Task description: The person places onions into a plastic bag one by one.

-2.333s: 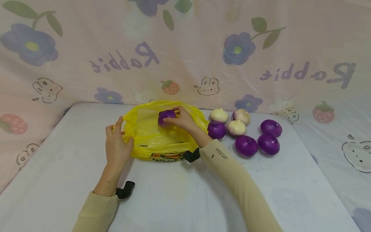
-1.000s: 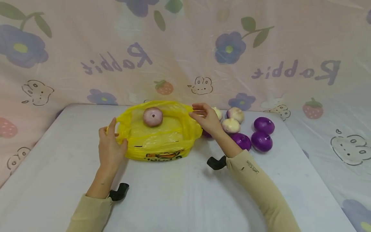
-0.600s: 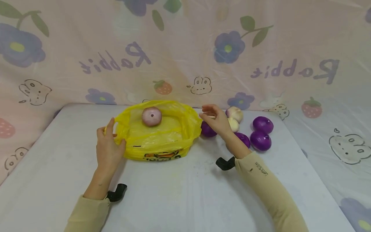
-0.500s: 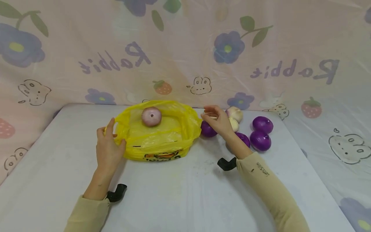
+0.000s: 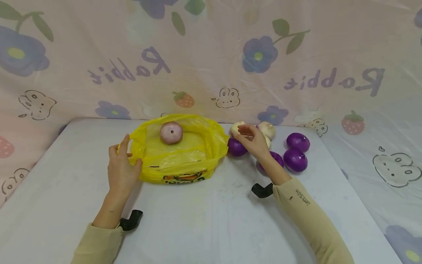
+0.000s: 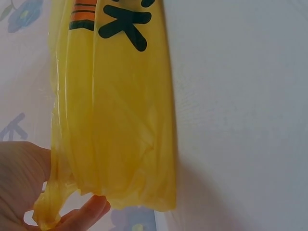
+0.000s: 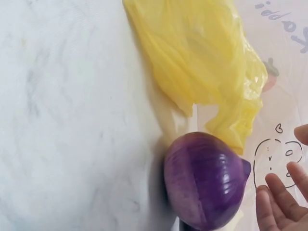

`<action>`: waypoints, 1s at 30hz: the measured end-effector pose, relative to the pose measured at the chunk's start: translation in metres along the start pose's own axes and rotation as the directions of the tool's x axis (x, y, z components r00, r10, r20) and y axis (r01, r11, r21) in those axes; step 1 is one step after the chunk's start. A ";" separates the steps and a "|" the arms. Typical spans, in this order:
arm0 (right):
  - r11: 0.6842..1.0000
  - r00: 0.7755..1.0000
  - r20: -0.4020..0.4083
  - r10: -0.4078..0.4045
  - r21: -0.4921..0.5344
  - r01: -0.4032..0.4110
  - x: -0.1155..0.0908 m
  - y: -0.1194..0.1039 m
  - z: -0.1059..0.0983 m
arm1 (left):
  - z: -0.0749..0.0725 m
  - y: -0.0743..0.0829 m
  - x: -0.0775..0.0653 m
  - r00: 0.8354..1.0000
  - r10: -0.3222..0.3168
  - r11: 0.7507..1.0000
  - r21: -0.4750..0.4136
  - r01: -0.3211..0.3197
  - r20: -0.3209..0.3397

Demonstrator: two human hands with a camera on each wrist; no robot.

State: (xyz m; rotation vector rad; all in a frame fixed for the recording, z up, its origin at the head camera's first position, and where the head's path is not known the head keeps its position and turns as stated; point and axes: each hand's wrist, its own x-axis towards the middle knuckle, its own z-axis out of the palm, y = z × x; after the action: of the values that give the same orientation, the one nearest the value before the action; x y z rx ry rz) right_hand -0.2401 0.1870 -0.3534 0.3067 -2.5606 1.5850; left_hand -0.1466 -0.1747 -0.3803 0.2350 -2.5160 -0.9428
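A yellow plastic bag [image 5: 178, 167] lies with its mouth spread wide, and a pinkish-purple onion [image 5: 171, 132] rests inside, root end showing. My left hand [image 5: 122, 168] grips the bag's left handle, with fingers through the loop. In the left wrist view, thumb and fingers [image 6: 89, 214] are around the gathered handle. My right hand [image 5: 255, 142] hovers over the onions right of the bag, fingers loosely bent and holding nothing. Below it sits a purple onion [image 7: 207, 180] beside the bag. A white onion [image 5: 236, 129] shows just behind its fingertips; another white onion is partly hidden by the hand.
More onions lie at the right: a white-and-purple one [image 5: 266, 129] at the back, two purple onions [image 5: 295, 160] farther right, and a purple one [image 5: 276, 158] partly behind the right wrist. A printed curtain [image 5: 204, 55] hangs behind the white tabletop [image 5: 197, 220].
My right hand let go of the onion in the bag, then moved right, out over the loose onions. My left hand keeps its hold on the handle. The head view has shifted slightly.
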 end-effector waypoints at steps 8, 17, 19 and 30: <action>0.998 0.998 0.004 0.063 -0.013 -0.062 -0.005 0.010 -0.003 | 0.002 -0.004 -0.001 1.000 0.010 1.000 0.011 -0.010 -0.022; 0.995 0.995 0.039 0.095 -0.007 -0.095 -0.010 0.019 -0.005 | 0.001 -0.005 0.000 1.000 0.011 1.000 0.015 -0.011 -0.016; 0.995 0.994 0.047 0.098 -0.006 -0.098 -0.011 0.021 -0.004 | 0.001 -0.005 0.000 1.000 0.008 1.000 0.018 -0.008 -0.012; 0.996 0.991 0.102 0.092 -0.021 -0.090 -0.012 0.027 0.001 | 0.002 -0.007 0.000 1.000 0.024 1.000 0.016 -0.024 -0.019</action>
State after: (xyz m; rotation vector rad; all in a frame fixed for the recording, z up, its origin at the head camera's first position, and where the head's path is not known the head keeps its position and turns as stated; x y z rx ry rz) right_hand -0.2343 0.1986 -0.3799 0.2811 -2.7002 1.6174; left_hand -0.1476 -0.1788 -0.3863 0.2170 -2.5044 -0.9071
